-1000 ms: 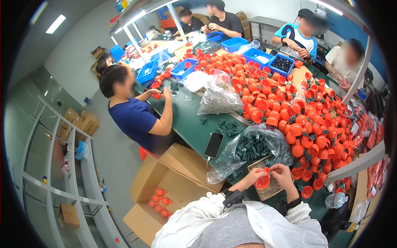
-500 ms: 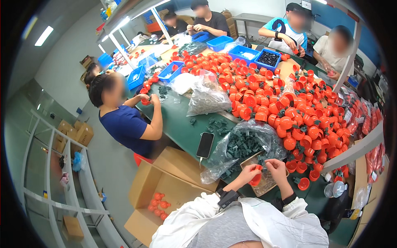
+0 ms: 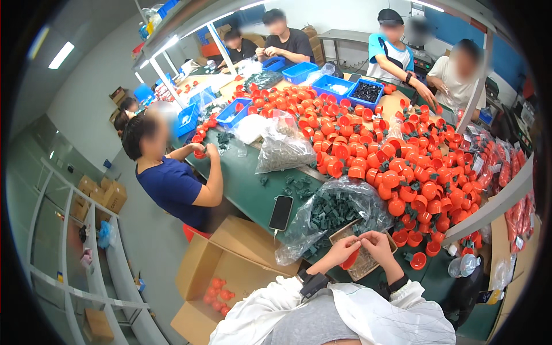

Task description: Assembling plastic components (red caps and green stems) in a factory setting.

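Note:
My left hand [image 3: 343, 252] is closed on a red plastic cup [image 3: 349, 261], which hangs below its fingers. The fingertips of my right hand [image 3: 378, 246] are pinched together and meet the left fingertips at the cup's upper end. Whatever the right fingers hold is too small to make out. Both hands are over a shallow cardboard tray [image 3: 338, 234] with small parts in it. Just beyond lies an opened clear bag of dark green plastic clips [image 3: 332, 210]. A large heap of red cups [image 3: 368, 150], some with green clips attached, covers the table ahead and to the right.
A cardboard box [image 3: 198, 261] with several red cups stands at lower left. On the green table lie a phone [image 3: 281, 213] with a cable and a clear bag of small parts [image 3: 286, 150]. A clear bottle [image 3: 463, 265] and a metal post [image 3: 489, 208] are at right. Co-workers sit around the table.
My right hand has come left to meet my left hand at the cup. A co-worker at the far right has reached down toward the heap. The view has shifted slightly.

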{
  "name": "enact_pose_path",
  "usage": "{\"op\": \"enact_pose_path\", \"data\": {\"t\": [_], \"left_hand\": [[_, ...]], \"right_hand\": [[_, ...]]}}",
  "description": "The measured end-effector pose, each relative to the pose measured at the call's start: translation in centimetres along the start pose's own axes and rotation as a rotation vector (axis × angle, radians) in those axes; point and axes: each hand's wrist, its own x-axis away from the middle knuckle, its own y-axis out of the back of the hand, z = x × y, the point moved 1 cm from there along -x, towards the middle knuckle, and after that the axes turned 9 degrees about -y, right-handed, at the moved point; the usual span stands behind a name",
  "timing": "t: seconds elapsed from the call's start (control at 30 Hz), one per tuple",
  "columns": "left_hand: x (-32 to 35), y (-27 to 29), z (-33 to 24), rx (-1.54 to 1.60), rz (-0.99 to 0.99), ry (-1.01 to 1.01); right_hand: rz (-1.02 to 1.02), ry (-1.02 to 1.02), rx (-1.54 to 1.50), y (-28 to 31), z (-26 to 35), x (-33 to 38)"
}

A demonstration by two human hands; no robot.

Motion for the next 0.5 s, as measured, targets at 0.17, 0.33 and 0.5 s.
{"op": "enact_pose_path", "data": {"t": [0.17,0.33,0.5], "left_hand": [[0.7,-0.3,-0.1,0.030,0.018,0.019],[0.8,-0.7,0.6,0.101,0.024,0.051],[0.5,-0.5,0.9,0.133,-0.029,0.139]], "right_hand": [[-0.060,-0.028,0.049,-0.4,0.8,0.1],[-0.001,-0.221,0.301,0.9,0.0,0.1],[-0.081,-0.054,0.134,0.6,-0.8,-0.1]]}}
